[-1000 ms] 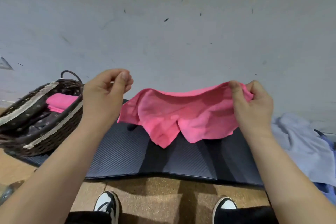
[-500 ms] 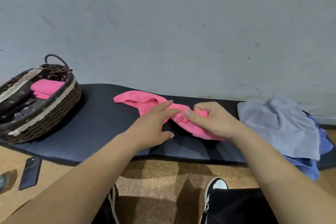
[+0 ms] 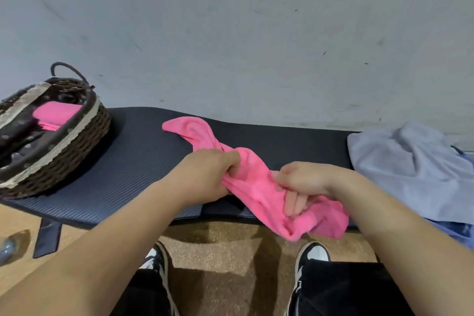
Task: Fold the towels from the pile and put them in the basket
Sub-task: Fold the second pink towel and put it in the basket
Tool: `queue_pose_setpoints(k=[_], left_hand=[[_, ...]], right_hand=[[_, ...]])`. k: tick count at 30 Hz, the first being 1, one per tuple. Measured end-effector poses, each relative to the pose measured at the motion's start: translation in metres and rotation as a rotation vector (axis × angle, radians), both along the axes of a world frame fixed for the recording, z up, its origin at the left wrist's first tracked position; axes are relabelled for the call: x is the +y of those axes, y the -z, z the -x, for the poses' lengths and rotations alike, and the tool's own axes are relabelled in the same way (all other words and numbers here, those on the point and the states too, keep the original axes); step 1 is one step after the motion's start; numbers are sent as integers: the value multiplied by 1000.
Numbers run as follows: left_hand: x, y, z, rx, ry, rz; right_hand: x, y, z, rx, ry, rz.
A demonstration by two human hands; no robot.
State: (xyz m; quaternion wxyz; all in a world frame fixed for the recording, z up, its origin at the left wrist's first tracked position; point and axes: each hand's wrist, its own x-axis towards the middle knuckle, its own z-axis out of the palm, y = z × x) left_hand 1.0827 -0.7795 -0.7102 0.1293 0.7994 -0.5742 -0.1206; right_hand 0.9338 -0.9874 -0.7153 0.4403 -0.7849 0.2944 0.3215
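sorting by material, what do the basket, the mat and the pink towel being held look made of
The basket looks like dark woven wicker or rattan, going by its braided strands. The mat seems foam, matte black, finely ribbed. The pink towel is soft fuzzy cloth, perhaps microfibre; it bunches limply.

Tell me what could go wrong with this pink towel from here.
1. The pink towel is bunched and twisted between the left hand and right hand. Folded like this, it would likely come out lumpy.
2. Its near end hangs past the front edge of the mat, so it may brush the floor.
3. The basket sits at the mat's left end, and a loose fold could open on the way over.
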Motion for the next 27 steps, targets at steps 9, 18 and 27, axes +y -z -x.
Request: queue_pose_setpoints(k=[9,18,27], left_hand=[[39,5,6,-178,13,-136],[37,8,-12,27,-145,12],[34,41,-88,75,-648,-97]], right_hand=[[41,8,-19,-15,-111,665],[22,20,-22,-83,-12,716],[3,32,-5,-14,-233,569]])
